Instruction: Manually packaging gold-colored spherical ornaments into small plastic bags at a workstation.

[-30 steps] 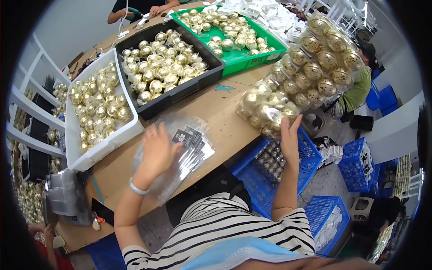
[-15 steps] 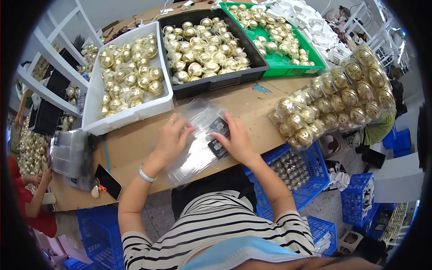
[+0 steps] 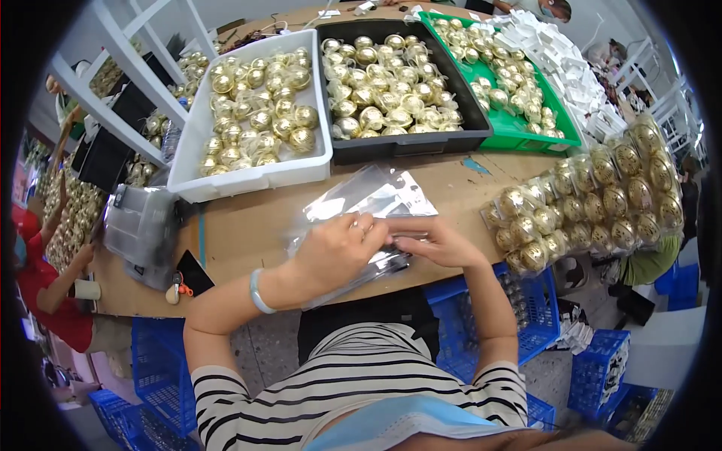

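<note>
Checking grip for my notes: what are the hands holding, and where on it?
Both the left hand and the right hand grip a clear plastic bag at its near edge.

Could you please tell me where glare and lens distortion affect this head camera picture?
In the head view, glare whitens the clear plastic bags under the left hand and right hand, and glints off the gold balls in the white tray. Fisheye bending curves the table edge, and a black rim frames the picture.
</note>
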Tool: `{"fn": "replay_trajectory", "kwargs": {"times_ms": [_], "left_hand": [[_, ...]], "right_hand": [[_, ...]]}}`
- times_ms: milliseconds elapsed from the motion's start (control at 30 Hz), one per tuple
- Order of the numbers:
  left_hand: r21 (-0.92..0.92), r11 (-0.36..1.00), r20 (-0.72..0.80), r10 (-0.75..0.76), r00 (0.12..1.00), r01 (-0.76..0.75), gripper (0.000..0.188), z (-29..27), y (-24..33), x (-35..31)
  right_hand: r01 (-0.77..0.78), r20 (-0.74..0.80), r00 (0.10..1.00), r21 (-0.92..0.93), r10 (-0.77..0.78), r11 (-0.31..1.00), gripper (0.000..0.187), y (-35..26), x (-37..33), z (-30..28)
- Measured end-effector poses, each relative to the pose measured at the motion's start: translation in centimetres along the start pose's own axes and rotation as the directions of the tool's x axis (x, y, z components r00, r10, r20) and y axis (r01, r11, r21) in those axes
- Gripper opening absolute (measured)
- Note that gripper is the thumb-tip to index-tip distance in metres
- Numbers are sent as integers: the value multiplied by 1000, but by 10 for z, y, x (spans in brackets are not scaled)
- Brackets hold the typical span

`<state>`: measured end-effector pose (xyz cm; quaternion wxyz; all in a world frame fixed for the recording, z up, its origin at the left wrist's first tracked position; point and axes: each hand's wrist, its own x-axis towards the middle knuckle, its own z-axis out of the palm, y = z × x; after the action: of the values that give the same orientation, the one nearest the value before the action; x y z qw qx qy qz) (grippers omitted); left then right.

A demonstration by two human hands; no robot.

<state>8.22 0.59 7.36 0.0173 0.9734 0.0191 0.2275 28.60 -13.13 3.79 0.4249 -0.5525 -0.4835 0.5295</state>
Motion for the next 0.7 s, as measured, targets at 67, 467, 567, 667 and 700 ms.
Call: {"fn": "replay_trajectory", "kwargs": {"times_ms": [67,467,567,667,700], "left_hand": [[100,995,-27,-1,1000,3,46,37,-5,-21],[-96,971,392,-164,905,217,97,92,-7,-51],[-57,963,438,-214,873,265,97,93,-10,-51],[-151,900,423,-314,850,408,98,88,-5,-53],[-205,859,410,-359,838,469,98,88,-7,-50]], "right_hand": [[195,99,979,-252,-176,948,34,30,4,5],[-94,-443,761,-798,-474,595,42,29,15,48],[-106,-327,801,-902,-501,419,58,66,39,50],[-396,-565,682,-819,-465,415,66,60,24,73],[-455,-642,602,-764,-474,457,68,52,11,82]]}}
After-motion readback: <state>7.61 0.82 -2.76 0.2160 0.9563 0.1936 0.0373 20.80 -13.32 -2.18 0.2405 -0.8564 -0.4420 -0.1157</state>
